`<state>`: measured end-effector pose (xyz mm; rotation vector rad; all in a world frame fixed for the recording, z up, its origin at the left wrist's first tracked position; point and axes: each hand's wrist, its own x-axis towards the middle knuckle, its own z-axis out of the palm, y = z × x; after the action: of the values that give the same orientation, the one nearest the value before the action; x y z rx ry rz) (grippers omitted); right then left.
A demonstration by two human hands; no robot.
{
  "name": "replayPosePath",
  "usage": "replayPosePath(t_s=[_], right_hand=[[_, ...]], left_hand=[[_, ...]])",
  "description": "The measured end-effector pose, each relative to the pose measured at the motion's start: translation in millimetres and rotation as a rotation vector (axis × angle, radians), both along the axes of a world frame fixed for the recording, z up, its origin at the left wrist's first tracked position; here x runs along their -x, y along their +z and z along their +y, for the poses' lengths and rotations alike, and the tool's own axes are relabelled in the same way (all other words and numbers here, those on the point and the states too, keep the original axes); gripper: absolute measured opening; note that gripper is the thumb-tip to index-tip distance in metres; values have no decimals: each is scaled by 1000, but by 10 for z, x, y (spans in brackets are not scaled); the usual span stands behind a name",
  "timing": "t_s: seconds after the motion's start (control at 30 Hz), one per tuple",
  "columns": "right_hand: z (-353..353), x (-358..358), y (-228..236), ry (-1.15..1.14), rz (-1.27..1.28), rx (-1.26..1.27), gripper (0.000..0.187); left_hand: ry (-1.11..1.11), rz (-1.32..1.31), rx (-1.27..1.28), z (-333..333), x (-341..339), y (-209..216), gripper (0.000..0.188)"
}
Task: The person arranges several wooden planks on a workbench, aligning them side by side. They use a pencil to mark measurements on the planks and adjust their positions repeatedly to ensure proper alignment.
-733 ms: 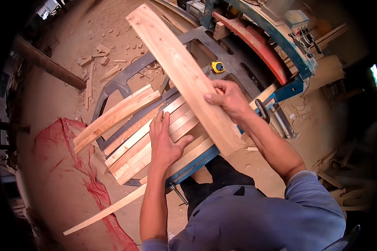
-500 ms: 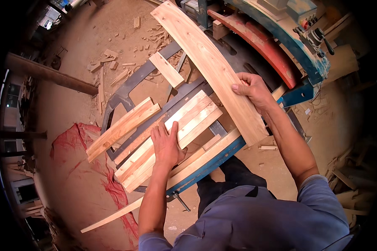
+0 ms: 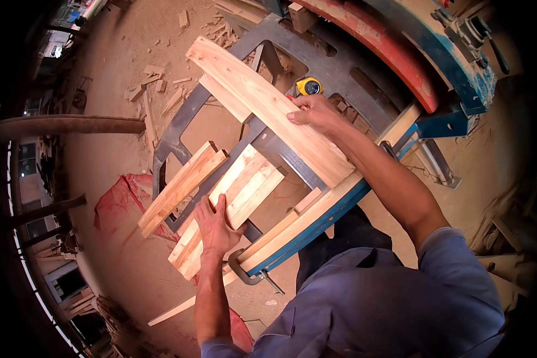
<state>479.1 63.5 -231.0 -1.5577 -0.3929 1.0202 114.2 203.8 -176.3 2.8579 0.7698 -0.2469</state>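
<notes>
Head view: your right hand (image 3: 316,113) has the board (image 3: 250,89), thumb on the top face, fingers curled over its far right edge. That grip is closed on it, past mid-length toward the near right end. Board sits over the right half of the bench (image 3: 188,113), long axis running far left to near right. Its far left end overlaps a short board (image 3: 224,101); its near right end reaches the wood rail (image 3: 328,206) along the near edge. Can't tell if it touches either or is just held above.

Your left hand (image 3: 216,230) is laid over the strips (image 3: 250,182), fingers spread on top, thumb out toward the right. Can't tell if that grip is pinching or only resting.

Key relation: board is far and right of the left hand, with the strips' right end between. Strips run near left to far right, so the two long axes cross, roughly square. Right hand is the nearer one, already on the board; left is well apart from it.

Around you: two-piece stock (image 3: 182,190) left of the strips, yellow tape measure (image 3: 309,87) just beyond your right hand, clamp (image 3: 235,262) on the near edge just right of your left hand.
</notes>
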Motion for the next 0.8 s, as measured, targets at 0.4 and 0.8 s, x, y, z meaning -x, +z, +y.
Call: replayPosePath(t_s=[0.4,0.8], right_hand=[[416,575,-380,6,-60,-5,51],[433,640,-466,90,-107,-24,54]], left_hand=[[-13,-108,-9,119,211,-258,118],[-19,-80,0,108,109,-219,113]])
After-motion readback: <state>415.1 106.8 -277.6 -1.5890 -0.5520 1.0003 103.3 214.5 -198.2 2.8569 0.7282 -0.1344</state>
